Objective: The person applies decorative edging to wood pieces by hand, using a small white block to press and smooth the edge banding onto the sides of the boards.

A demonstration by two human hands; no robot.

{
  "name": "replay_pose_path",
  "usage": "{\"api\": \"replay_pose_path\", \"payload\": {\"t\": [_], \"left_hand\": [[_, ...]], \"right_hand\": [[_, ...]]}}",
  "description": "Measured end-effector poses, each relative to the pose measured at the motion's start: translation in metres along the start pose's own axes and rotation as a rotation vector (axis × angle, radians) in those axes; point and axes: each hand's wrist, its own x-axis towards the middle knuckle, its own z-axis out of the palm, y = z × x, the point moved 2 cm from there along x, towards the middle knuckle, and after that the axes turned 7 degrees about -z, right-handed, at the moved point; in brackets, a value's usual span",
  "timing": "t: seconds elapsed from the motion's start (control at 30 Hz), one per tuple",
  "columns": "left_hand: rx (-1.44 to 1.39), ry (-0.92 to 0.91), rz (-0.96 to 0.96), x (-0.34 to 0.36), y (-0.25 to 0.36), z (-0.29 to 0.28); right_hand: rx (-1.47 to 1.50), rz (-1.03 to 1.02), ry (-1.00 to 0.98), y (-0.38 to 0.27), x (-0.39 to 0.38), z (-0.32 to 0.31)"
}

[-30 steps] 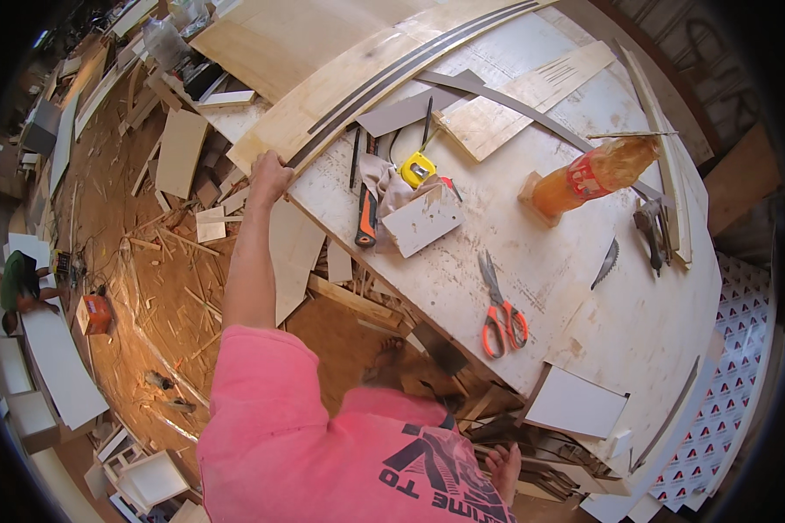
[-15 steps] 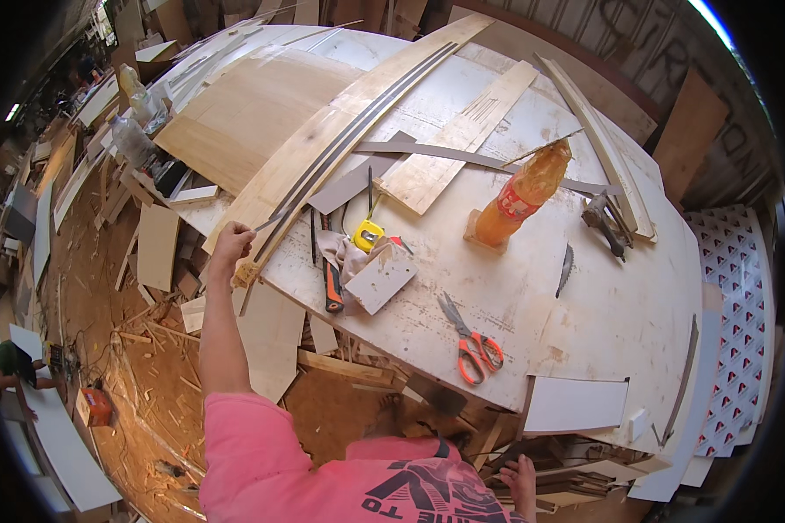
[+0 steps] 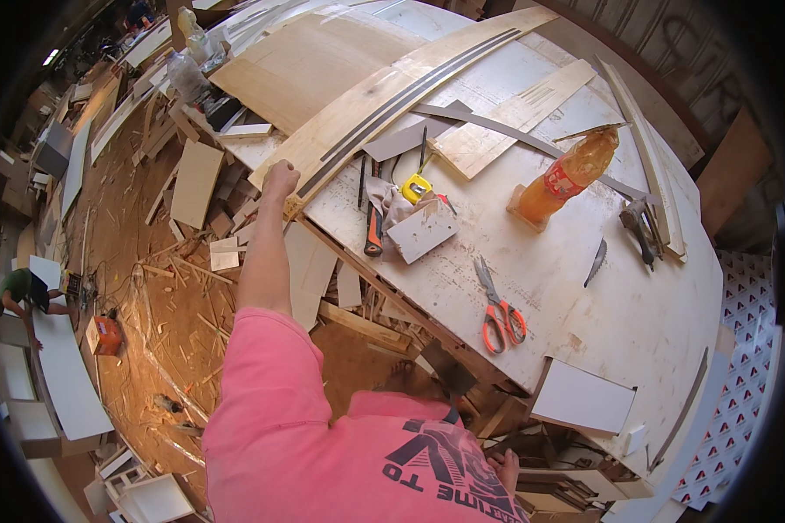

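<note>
Knuckles up, the left hand [image 3: 281, 179] is clenched at the lower-left end of a long pale board [image 3: 358, 109], with its arm stretched toward the upper left of the frame. Whether the fingers pinch the end of a dark strip or only press on the wood, I cannot tell. Low at the centre right, the right hand [image 3: 503, 471] is close to the shirt [image 3: 384, 453], fingers loosely bent and partly hidden; whether it holds anything does not show.

Board and hands relate like this: the board's long axis slants from the left fist up toward the top right, and two thin dark strips [image 3: 392, 110] run lengthwise along it, nearly parallel, one ending a little short of the other at the lower end. Both strips lead away from the left hand, which is by far the nearer one. From the right hand, the board lies well apart, toward the upper left across a corner of the pale table [image 3: 549, 261].

To the right of the left fist, near the board, are a tape measure [image 3: 415, 188], a crumpled rag [image 3: 388, 202] and a tool with an orange and black handle [image 3: 374, 231]. Scissors [image 3: 501, 322] with orange handles lie between the two hands, nearer the table's front edge.
</note>
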Motion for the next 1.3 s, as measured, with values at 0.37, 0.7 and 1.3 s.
{"api": "replay_pose_path", "payload": {"t": [0.37, 0.7, 1.3], "left_hand": [[0.192, 0.148, 0.062, -0.025, -0.014, 0.041], [-0.201, -0.089, -0.006, -0.022, 0.0, 0.019], [-1.212, -0.342, 0.269, -0.002, 0.196, -0.162]], "right_hand": [[-0.162, -0.023, 0.114, -0.041, -0.011, -0.009], [-0.137, -0.039, 0.003, -0.05, 0.002, 0.02], [-0.089, -0.071, 0.034, -0.023, 0.008, 0.011]]}}
